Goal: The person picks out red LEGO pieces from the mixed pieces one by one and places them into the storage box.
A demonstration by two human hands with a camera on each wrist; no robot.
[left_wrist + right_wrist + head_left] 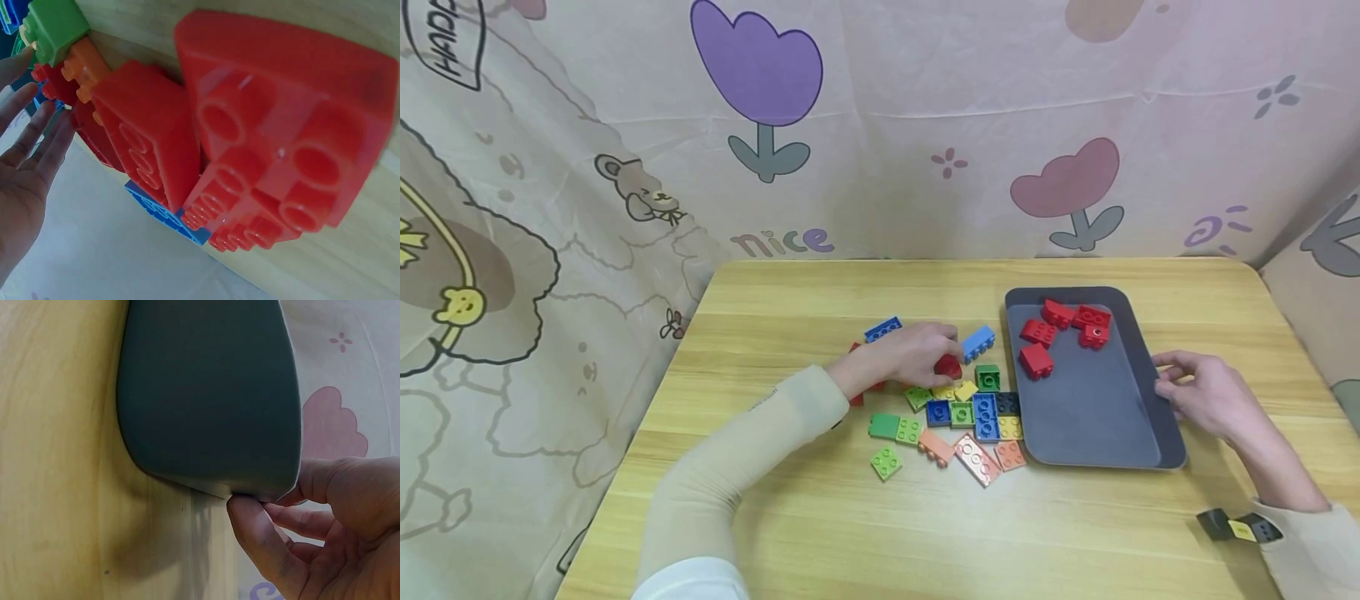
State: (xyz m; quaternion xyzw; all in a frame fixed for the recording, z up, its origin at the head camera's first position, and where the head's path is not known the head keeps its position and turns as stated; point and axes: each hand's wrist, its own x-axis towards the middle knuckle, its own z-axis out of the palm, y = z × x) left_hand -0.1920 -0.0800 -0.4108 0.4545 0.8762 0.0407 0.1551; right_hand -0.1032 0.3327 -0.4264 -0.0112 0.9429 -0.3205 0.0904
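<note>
My left hand (917, 354) reaches over a pile of toy building bricks, its fingers around a red brick (948, 367). In the left wrist view, the fingers (53, 140) look spread and fairly straight, their tips close to red bricks. Larger red bricks (287, 125) fill the foreground there, and some red pieces are partly hidden under my left wrist in the head view. At the right, my right hand (1202, 392) pinches the rim of a dark grey tray (1105, 417) between thumb and fingers. Several red bricks (1037, 361) lie in the tray's far left part.
Green, yellow, blue and orange bricks lie left of the tray, including a light blue brick (978, 343), a dark green one (988, 378) and a long orange one (977, 460). The wooden table (820, 533) ends at a patterned cloth (895, 208) behind.
</note>
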